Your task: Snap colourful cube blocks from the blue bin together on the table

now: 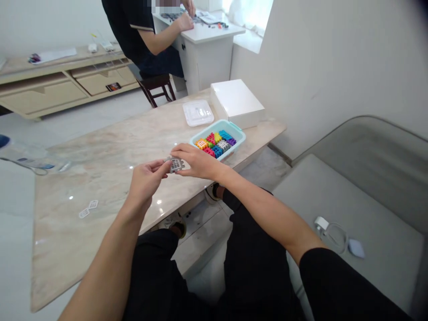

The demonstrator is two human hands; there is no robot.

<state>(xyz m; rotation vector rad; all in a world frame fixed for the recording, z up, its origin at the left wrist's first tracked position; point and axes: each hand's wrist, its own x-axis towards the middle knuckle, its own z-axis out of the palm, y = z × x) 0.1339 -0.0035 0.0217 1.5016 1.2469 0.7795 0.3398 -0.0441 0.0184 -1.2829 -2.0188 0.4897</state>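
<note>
My left hand (145, 178) and my right hand (197, 160) meet above the marble table (110, 147). Between their pinched fingertips is a small grey-white toothed block (176, 165). Both hands grip it, the left from the left side, the right from above and the right. Just behind my right hand stands a light-blue plastic bin (239, 133) filled with several coloured blocks (217, 142) in red, yellow, blue, orange and purple. Two small white flat pieces (88, 208) lie on the table to the left of my left forearm.
A clear lid (198, 112) and a white box (236, 102) lie behind the bin. A clear bag (30, 158) rests at the table's left edge. Another person in dark clothes (140, 31) sits at a white desk beyond. A white cable (332, 232) lies on the grey sofa.
</note>
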